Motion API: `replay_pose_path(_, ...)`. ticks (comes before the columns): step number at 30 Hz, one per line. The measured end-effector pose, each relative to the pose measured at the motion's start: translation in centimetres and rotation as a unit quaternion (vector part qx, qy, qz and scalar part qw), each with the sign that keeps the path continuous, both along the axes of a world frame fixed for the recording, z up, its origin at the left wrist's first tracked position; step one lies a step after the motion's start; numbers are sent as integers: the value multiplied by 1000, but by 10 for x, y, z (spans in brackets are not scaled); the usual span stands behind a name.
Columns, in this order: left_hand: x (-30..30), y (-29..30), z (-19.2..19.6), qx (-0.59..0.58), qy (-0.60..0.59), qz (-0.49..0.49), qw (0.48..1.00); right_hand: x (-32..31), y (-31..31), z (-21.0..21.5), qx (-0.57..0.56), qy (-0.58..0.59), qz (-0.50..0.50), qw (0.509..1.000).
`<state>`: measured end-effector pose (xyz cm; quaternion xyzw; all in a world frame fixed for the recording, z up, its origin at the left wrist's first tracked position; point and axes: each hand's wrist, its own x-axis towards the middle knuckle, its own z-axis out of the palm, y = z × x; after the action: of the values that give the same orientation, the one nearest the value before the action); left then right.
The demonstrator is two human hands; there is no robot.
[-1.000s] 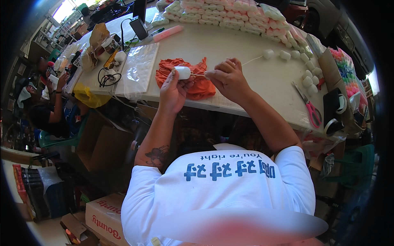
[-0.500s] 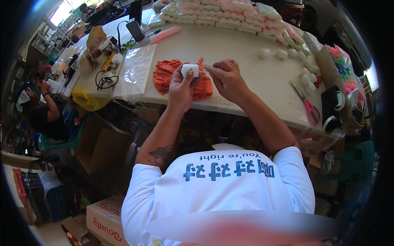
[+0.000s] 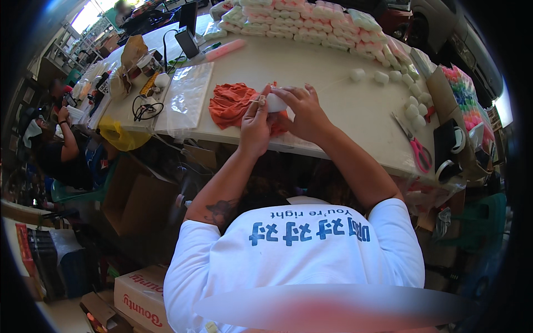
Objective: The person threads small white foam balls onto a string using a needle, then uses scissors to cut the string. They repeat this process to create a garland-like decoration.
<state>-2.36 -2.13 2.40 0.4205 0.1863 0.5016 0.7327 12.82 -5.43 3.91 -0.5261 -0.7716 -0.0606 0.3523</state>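
Note:
A small white cylindrical roll (image 3: 276, 104), like a spool of thread, is held up over the table's near edge. My left hand (image 3: 255, 130) pinches it from the left, and a pale bit sticks up by the thumb. From the right, my right hand (image 3: 308, 114) closes round the same roll, its index finger over the top and the other fingers raised. Beneath both hands lies a crumpled orange cloth (image 3: 230, 105). Similar white rolls (image 3: 412, 111) sit in a curved row and small heap at the right.
Pink-handled scissors (image 3: 417, 147) lie near the right edge, beside a box of colourful items (image 3: 469, 100). Wrapped pink and green packs (image 3: 311, 22) are stacked along the back. Clear plastic sheets (image 3: 186, 91) and a black cable (image 3: 147, 108) are at left; another person (image 3: 66, 139) sits beyond.
My right hand has come left and down from beside the roll onto it. The left hand has shifted slightly right and turned the roll.

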Motion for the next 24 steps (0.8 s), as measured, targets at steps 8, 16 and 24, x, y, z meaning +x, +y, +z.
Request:
replay_pose_path(8, -13, 22, 0, -48, -46, 73, 995, 113, 59, -21, -193, -72, -244, 948)
replay_pose_path(16, -7, 36, -19, -64, -55, 57, 995, 224, 77, -32, -192, -97, -236, 948)
replay_pose_path(24, -4, 37, -18, -53, 32, 61, 996, 227, 50, -9, -165, -251, -420, 856)
